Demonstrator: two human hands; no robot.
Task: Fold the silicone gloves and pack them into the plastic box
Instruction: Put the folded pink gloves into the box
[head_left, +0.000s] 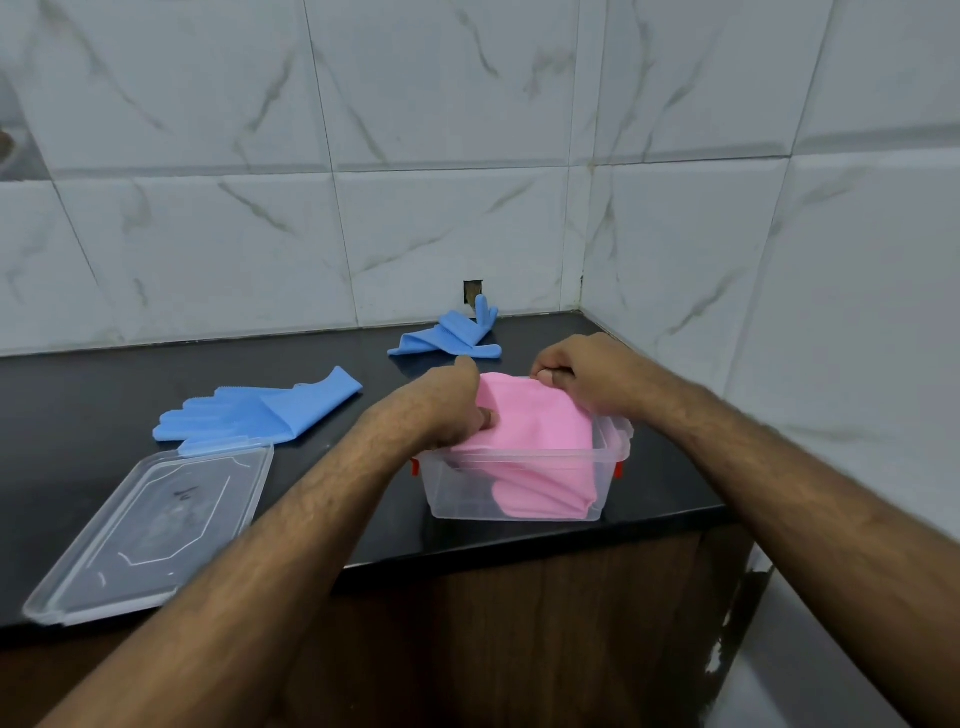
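Both forearms are reached forward over the black counter (322, 530) toward the plastic box (519, 488), which is set close to the counter's front edge. The pink glove (540, 431) is folded and partly inside, its upper fold raised above the rim. It is pinched by the left hand (447, 410) on its near side and by the right hand (582, 379), fingers curled shut, at its far edge. If released early, the springy silicone would likely unfold and rise out; a hard push could slide the light box off the edge. Two blue gloves (249, 410), (452, 335) lie unfolded nearby, and the lid (150, 525) rests apart
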